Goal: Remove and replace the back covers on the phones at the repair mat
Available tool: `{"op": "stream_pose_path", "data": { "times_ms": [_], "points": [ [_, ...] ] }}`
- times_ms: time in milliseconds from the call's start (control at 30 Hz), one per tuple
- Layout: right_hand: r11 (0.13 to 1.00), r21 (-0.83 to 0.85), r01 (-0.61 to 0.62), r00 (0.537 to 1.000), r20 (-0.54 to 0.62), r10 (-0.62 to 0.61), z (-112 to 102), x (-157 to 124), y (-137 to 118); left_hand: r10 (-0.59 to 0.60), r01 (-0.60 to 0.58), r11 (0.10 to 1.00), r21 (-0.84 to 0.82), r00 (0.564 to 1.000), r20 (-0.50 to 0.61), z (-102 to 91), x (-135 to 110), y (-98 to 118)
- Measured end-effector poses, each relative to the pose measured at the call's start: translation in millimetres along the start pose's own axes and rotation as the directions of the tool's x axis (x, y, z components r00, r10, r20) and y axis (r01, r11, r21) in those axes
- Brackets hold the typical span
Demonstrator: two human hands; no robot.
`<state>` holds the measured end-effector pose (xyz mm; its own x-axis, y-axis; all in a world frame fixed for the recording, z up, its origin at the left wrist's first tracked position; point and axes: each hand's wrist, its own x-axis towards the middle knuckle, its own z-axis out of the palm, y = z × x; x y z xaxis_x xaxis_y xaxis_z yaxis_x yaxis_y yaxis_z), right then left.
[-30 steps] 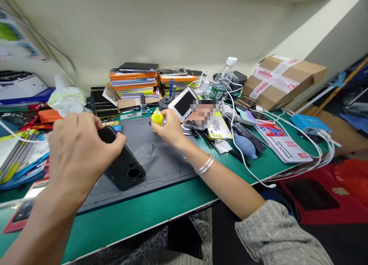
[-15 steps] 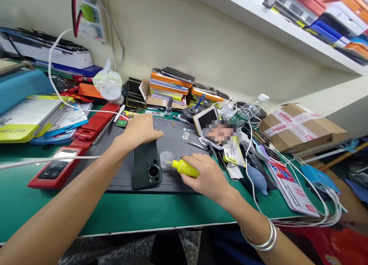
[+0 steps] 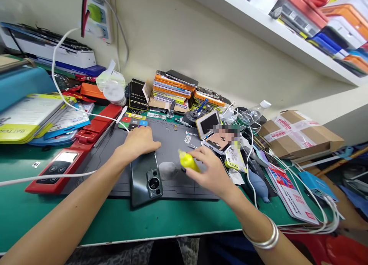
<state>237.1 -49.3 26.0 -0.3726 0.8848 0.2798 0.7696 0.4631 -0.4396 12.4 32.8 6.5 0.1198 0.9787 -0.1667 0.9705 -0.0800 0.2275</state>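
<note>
A dark green phone (image 3: pixel 143 179) lies back-up on the grey work mat (image 3: pixel 172 142), its camera block toward me. My left hand (image 3: pixel 139 142) rests on the phone's far end, fingers curled over it. My right hand (image 3: pixel 211 173) grips a small yellow bottle (image 3: pixel 188 161), tilted with its tip pointing up and left, just right of the phone. A round clear patch (image 3: pixel 168 170) sits on the mat between phone and bottle.
Stacked phone boxes (image 3: pixel 175 89) and parts line the back wall. A red box (image 3: pixel 61 165) lies left of the mat, a white cable (image 3: pixel 43 177) crossing it. White cables, a water bottle (image 3: pixel 253 113), a cardboard box (image 3: pixel 299 133) and tools crowd the right side.
The phone has slid a little toward me on the mat. My right hand lifted the yellow bottle from pointing left near the camera block to a tilted, raised pose. The view steadied.
</note>
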Motion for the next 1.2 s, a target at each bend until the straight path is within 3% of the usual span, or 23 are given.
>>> {"op": "stream_pose_path", "data": {
  "times_ms": [100,233,367,400,433,533,667,767,833,867,967,1067,1133,1200],
  "points": [
    [0.962,0.233,-0.143,0.975,-0.131,0.177,12,31,12,0.017,-0.016,1.0,0.015,0.998,-0.065,-0.4,-6,4],
    [0.96,0.231,-0.16,0.97,-0.142,0.196,35,68,25,0.02,-0.014,0.999,0.037,0.988,-0.153,3.4,-11,9],
    [0.977,0.122,-0.172,0.954,-0.227,0.197,39,52,18,-0.001,0.013,0.998,0.053,0.974,-0.226,9.7,-15,9],
    [0.987,0.074,-0.144,0.954,-0.256,0.159,37,41,13,-0.006,0.02,0.998,0.055,0.97,-0.242,10.9,-16,9],
    [0.998,-0.033,-0.051,0.963,-0.265,0.04,34,30,7,-0.013,0.027,0.998,0.053,0.967,-0.256,11.7,-17,9],
    [0.953,-0.227,0.198,0.955,-0.175,-0.24,28,3,-4,-0.04,0.052,0.998,0.034,0.957,-0.286,12.8,-20,9],
    [0.966,-0.105,0.237,0.971,0.036,-0.235,30,-1,-4,-0.042,0.054,0.998,0.027,0.938,-0.345,9.1,-23,14],
    [0.972,0.011,0.233,0.947,0.224,-0.23,32,7,-4,0.001,0.023,0.998,0.052,0.908,-0.42,1.3,-29,20],
    [0.974,0.114,0.195,0.942,0.254,-0.219,29,11,-7,0.06,-0.024,0.997,0.076,0.847,-0.529,-6.0,-34,22],
    [0.97,0.182,0.159,0.945,0.255,-0.202,25,13,-10,0.104,-0.064,0.994,0.089,0.793,-0.6,-10.3,-38,22],
    [0.933,0.356,0.059,0.945,0.282,-0.168,13,17,-21,0.246,-0.208,0.966,0.153,0.561,-0.79,-24.4,-50,20],
    [0.928,0.357,0.105,0.939,0.271,-0.211,6,21,-32,0.326,-0.297,0.928,0.226,0.349,-0.878,-35.7,-62,16],
    [0.943,0.289,0.163,0.941,0.243,-0.237,10,23,-38,0.375,-0.353,0.894,0.274,0.259,-0.89,-38.1,-68,13],
    [0.951,0.237,0.201,0.938,0.234,-0.256,17,24,-41,0.415,-0.401,0.865,0.301,0.234,-0.88,-36.6,-71,10]
  ]
}}
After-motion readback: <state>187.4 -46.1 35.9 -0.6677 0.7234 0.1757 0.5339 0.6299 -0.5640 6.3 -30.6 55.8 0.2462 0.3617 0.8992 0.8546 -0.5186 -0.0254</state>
